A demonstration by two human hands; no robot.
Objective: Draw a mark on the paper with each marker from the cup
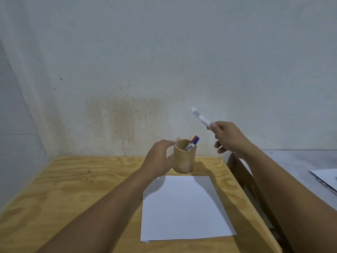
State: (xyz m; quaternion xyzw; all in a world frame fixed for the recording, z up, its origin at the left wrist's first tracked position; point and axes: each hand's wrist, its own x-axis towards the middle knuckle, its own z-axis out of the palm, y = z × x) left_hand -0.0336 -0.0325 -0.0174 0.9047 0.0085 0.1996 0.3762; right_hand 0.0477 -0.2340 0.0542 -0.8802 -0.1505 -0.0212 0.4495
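A round wooden cup (183, 159) stands on the plywood table just behind a blank white sheet of paper (184, 209). Two markers lean inside it, one with a red cap (194, 138) and one with a blue cap (196, 141). My left hand (158, 157) wraps around the cup's left side. My right hand (228, 136) is raised above and to the right of the cup, pinching a white marker (200, 117) by its lower end. That marker points up and to the left and looks blurred.
The plywood table (73, 189) meets a stained white wall at the back. A dark wooden chair back (237, 167) stands beside the table's right edge. Farther right, a grey surface holds some white papers (326, 179).
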